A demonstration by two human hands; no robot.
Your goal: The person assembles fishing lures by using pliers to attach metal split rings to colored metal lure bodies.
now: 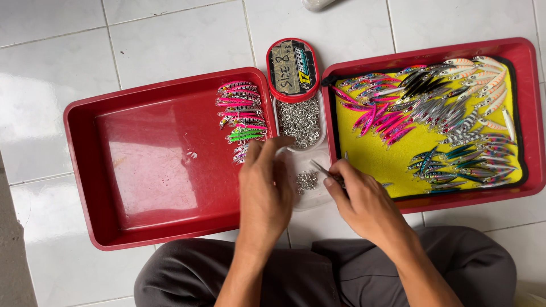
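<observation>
My left hand (264,187) hovers over the gap between two red trays, fingers curled, thumb and fingertips up near a clear tub of small silver rings (300,120). I cannot tell whether it pinches anything. My right hand (358,196) grips slim metal pliers (323,169), whose tip points at a small pile of silver rings (307,181) in a shallow clear lid. A row of pink and green fishing lures (240,116) lies in the left red tray (125,170). Many more lures (438,108) cover a yellow foam pad in the right red tray (532,113).
A red oval lid with a label (292,68) lies above the tub. Everything rests on a white tiled floor (57,57). My knees in grey trousers (318,273) are at the bottom edge. A pale object (316,3) shows at the top edge.
</observation>
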